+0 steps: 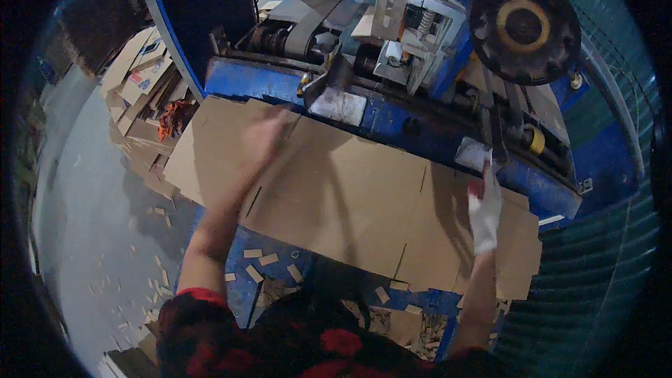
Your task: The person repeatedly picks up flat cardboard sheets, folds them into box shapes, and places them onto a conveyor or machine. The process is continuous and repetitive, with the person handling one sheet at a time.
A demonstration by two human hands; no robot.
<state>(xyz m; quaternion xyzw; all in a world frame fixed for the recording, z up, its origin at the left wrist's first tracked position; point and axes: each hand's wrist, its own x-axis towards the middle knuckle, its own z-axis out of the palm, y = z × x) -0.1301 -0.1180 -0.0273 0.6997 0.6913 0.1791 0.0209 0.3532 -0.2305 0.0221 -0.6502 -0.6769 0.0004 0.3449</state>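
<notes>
A wide flat cardboard sheet [343, 196] with slots and creases lies along the front of a blue machine [259, 80]. My bare left hand [266, 133] is over the sheet's far left part, near the machine edge. Motion smears its fingers, so their grip is unclear. Farther right, my right hand [484, 220] wears a white glove with finger ends showing reddish. It is over the right part of the sheet, fingers stretched toward a pale metal plate [474, 152] on the machine. Whether it touches the sheet is hard to tell.
Rollers and belts [301, 38] run behind the machine's front edge, and a large black wheel [525, 26] rises at the right. Stacked cardboard [143, 84] with an orange cloth [175, 120] stands at left. Small cardboard scraps [268, 259] litter the blue surface and floor. Corrugated sheeting is at right.
</notes>
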